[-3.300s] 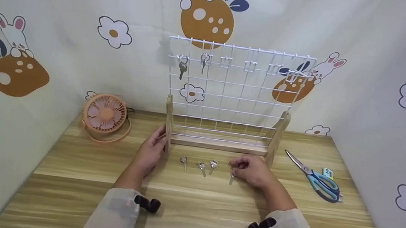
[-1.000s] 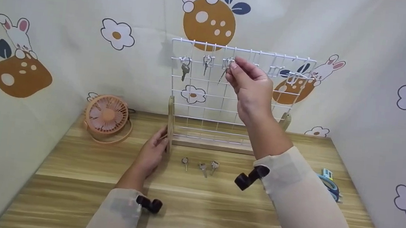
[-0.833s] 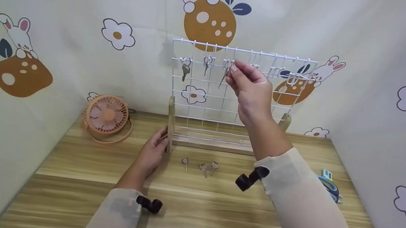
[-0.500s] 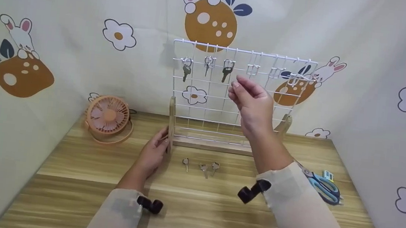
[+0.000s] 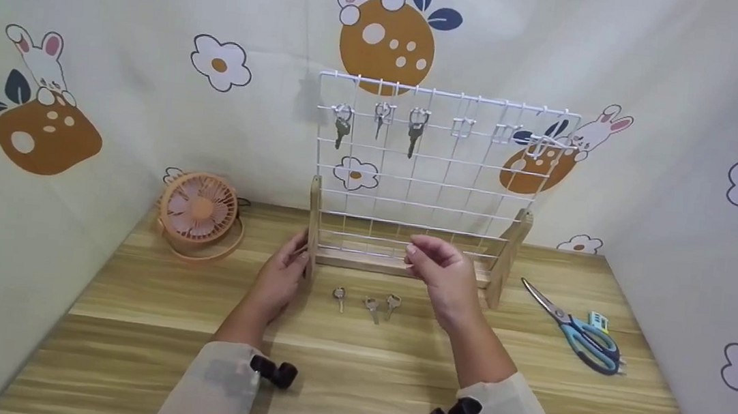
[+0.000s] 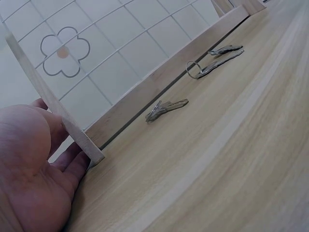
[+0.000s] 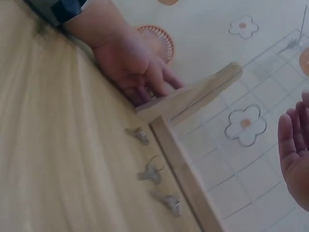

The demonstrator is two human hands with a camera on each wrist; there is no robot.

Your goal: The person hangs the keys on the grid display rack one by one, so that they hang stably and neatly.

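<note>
A white wire grid rack (image 5: 412, 184) on wooden legs stands at the back of the table. My left hand (image 5: 280, 273) holds its left wooden leg (image 6: 58, 106) from the outer side; some fingers are hidden behind the leg. In front of the rack's lower part, my right hand (image 5: 447, 280) hovers with loosely bent fingers and nothing visible in them. Three keys hang from the rack's hooks: a left key (image 5: 341, 132), a middle key (image 5: 380, 122) and a right key (image 5: 414, 140). On the table lie three more: one key (image 5: 339, 298), another (image 5: 371, 308) and a third (image 5: 392, 305).
An orange fan (image 5: 199, 210) stands at the left. Scissors (image 5: 582, 336) with blue handles lie at the right beside a small light-blue item (image 5: 598, 321). Bare hooks, one of them a hook (image 5: 463, 128), hang on the rack's right half. Patterned cloth walls surround the table.
My right hand picked a key off the table, hung it on the third hook, let go and came down in front of the rack. My left hand stayed at the rack's leg.
</note>
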